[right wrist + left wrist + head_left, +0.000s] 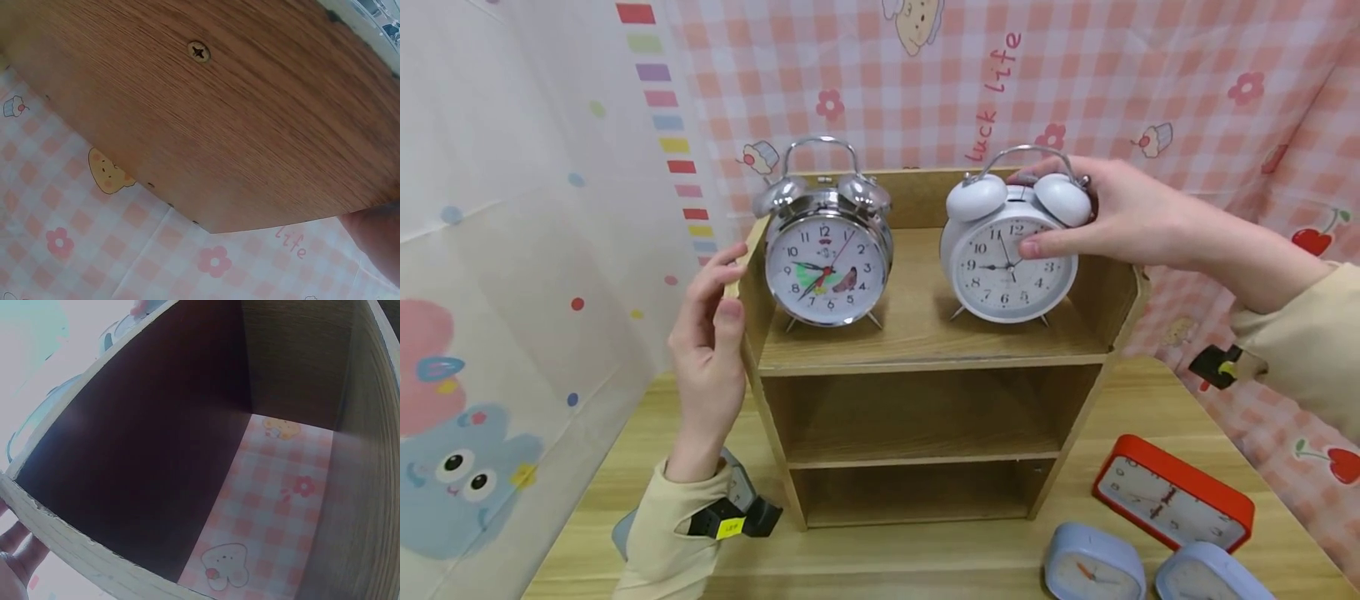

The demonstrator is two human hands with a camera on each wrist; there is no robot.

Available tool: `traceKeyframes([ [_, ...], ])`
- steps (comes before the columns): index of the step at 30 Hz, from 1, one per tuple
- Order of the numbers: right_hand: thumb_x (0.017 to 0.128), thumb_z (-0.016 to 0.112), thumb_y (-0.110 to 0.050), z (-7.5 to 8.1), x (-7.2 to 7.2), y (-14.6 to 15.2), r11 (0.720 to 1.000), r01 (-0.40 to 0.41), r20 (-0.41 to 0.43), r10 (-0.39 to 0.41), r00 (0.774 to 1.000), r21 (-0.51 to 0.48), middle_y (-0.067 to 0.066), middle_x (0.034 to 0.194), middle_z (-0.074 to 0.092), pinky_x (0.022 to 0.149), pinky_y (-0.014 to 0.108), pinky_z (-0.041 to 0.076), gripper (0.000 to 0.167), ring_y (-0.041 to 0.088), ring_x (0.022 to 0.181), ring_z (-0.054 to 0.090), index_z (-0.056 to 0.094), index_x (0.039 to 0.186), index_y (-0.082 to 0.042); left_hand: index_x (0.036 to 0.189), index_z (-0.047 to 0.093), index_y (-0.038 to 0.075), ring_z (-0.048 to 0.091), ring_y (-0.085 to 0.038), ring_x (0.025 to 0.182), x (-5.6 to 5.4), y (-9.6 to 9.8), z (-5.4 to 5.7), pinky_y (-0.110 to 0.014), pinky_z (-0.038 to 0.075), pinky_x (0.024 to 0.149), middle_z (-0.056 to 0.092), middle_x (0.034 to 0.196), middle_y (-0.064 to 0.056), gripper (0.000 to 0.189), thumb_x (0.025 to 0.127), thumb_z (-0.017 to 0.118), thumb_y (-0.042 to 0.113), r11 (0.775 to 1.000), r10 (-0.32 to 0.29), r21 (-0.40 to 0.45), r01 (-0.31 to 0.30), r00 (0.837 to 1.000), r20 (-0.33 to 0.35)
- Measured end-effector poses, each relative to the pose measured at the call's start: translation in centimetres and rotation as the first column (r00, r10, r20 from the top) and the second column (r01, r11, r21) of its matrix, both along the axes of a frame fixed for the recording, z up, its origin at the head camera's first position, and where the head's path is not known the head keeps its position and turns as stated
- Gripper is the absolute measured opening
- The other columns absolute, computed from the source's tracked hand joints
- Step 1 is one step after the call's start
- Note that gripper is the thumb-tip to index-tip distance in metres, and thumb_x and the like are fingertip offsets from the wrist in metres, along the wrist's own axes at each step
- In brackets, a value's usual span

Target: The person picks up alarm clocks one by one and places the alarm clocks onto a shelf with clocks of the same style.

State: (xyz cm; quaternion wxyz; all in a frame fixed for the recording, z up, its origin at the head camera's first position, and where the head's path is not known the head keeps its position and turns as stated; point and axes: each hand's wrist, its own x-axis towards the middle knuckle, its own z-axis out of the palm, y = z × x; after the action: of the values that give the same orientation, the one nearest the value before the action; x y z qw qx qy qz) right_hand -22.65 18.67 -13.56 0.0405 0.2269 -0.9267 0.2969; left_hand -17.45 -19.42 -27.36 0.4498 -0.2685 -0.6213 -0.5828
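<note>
In the head view a small wooden shelf (932, 360) stands upright, with two twin-bell alarm clocks on its top level. My right hand (1123, 212) grips the white alarm clock (985, 283) at its right bell, thumb over the dial and fingers behind; its legs meet the top board. To its left stands a silver alarm clock (827, 300). The fingertips and thumb of my left hand (711, 350) touch the shelf's left side panel from outside. The left wrist view shows part of that hand (25, 556) beside a panel edge. In the right wrist view, the side panel (250, 125) hides most of the right hand.
A red rectangular clock (1187, 475) lies at the right of the wooden table (925, 558). Nearer are a blue-grey clock (1093, 562) and a similar clock (1210, 575). Another grey-blue clock (739, 483) is partly hidden by the left sleeve. A checked cloth (1112, 75) hangs behind.
</note>
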Motion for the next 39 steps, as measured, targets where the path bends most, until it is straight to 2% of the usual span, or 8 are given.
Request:
traceKeyframes([
  [9,0.090,0.085,-0.030,0.2,0.3,0.2,1.000,-0.010,-0.014,0.010,1.000,-0.020,0.015,0.141,0.061,0.081,0.011,0.053,0.084,-0.002,0.101,0.065,0.038,0.161,-0.027,0.129,0.065,-0.003,0.055,-0.019,0.143,0.1,0.0,0.1,-0.029,0.040,0.123,0.066,0.144,0.005,0.046,0.108,0.059,0.038,1.000,-0.007,-0.001,0.007,1.000,0.004],
  [13,0.094,0.081,-0.025,0.2,0.6,0.5,0.997,-0.027,-0.008,0.027,1.000,-0.077,0.012,0.158,0.050,0.083,0.007,0.053,0.091,0.010,0.120,0.065,0.026,0.167,-0.028,0.129,0.063,-0.005,0.055,-0.019,0.144,0.1,0.0,0.1,-0.030,0.040,0.124,0.066,0.144,0.005,0.049,0.108,0.059,0.039,1.000,-0.003,-0.008,0.003,1.000,0.000],
  [17,0.097,0.076,-0.023,0.2,0.9,1.1,0.989,-0.053,-0.003,0.053,0.999,-0.140,0.008,0.174,0.032,0.110,0.014,0.050,0.093,0.036,0.153,0.045,0.017,0.169,-0.033,0.130,0.062,-0.007,0.055,-0.018,0.144,0.1,-0.1,0.2,-0.030,0.040,0.124,0.066,0.144,0.006,0.051,0.108,0.059,0.039,1.000,0.004,-0.013,-0.004,1.000,-0.003],
  [22,0.098,0.075,-0.023,-0.2,1.5,1.7,0.984,-0.056,-0.030,0.052,0.998,-0.171,-0.003,0.179,0.017,0.126,0.024,0.035,0.092,0.038,0.164,0.024,0.016,0.168,-0.038,0.130,0.060,-0.009,0.055,-0.018,0.144,0.1,-0.1,0.1,-0.030,0.040,0.124,0.065,0.144,0.006,0.052,0.108,0.058,0.039,1.000,0.010,-0.021,-0.010,1.000,0.001],
  [28,0.097,0.077,-0.021,-0.9,2.3,2.5,0.984,-0.065,-0.112,0.047,0.993,-0.167,-0.008,0.178,0.021,0.119,0.003,0.029,0.093,0.031,0.165,0.022,0.019,0.168,-0.038,0.130,0.061,-0.008,0.054,-0.018,0.145,0.1,-0.1,0.0,-0.030,0.039,0.124,0.065,0.145,0.007,0.049,0.109,0.057,0.037,1.000,0.016,-0.023,-0.015,1.000,0.013],
  [33,0.096,0.077,-0.022,-1.7,3.1,3.4,0.989,-0.028,-0.157,0.005,0.988,-0.143,-0.008,0.178,0.021,0.136,0.039,0.016,0.094,0.033,0.165,0.021,0.018,0.167,-0.042,0.130,0.062,-0.005,0.054,-0.019,0.145,0.1,0.0,0.0,-0.030,0.039,0.125,0.065,0.145,0.005,0.047,0.109,0.058,0.036,1.000,0.006,-0.012,-0.006,1.000,0.011],
  [36,0.097,0.077,-0.023,-2.1,3.8,4.1,0.991,0.002,-0.148,-0.022,0.989,-0.132,-0.012,0.178,0.017,0.130,0.064,0.016,0.095,0.045,0.164,0.017,0.015,0.166,-0.046,0.130,0.062,-0.006,0.055,-0.019,0.145,0.1,0.0,0.0,-0.030,0.039,0.125,0.065,0.144,0.006,0.047,0.109,0.058,0.037,1.000,0.008,-0.015,-0.008,1.000,0.009],
  [39,0.097,0.077,-0.025,-2.4,4.5,4.8,0.993,0.041,-0.141,-0.057,0.988,-0.112,-0.018,0.178,0.012,0.123,0.072,0.019,0.096,0.052,0.162,0.014,0.013,0.164,-0.051,0.130,0.062,-0.006,0.055,-0.018,0.145,0.1,0.0,0.0,-0.030,0.039,0.125,0.065,0.144,0.006,0.048,0.109,0.057,0.037,1.000,0.013,-0.021,-0.013,1.000,0.008],
])
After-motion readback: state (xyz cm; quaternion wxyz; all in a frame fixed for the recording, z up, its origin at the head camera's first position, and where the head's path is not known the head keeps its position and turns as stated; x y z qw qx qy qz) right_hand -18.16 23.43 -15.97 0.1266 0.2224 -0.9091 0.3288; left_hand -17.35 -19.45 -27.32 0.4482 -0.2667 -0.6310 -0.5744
